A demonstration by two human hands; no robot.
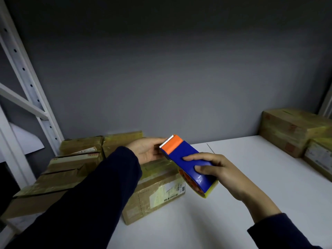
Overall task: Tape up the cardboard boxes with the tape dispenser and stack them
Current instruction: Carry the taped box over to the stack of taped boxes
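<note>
Gripping the blue tape dispenser point(188, 164) from above with the right hand point(213, 169), fingers point(191, 158) wrapped closed around its body, well above the white table point(242, 177). Long axis running from lower right to upper left, orange head and serrated white blade pointing up-left and away, tape roll at the near, lower end with a yellow edge. Touching the blade end with the left hand point(145, 150), fingers curled near the orange head, though cannot tell whether anything is pinched between them. Hovering over a taped cardboard box point(156, 194) lying on the table, a white shipping label with a barcode on its near side, print too small to read. More cardboard boxes point(71, 169) crowded at the left beside a white shelf frame point(27, 83), red stamped marks illegible. Two stacked-looking boxes point(294, 132) at the far right, one with a pale label, unreadable.
</note>
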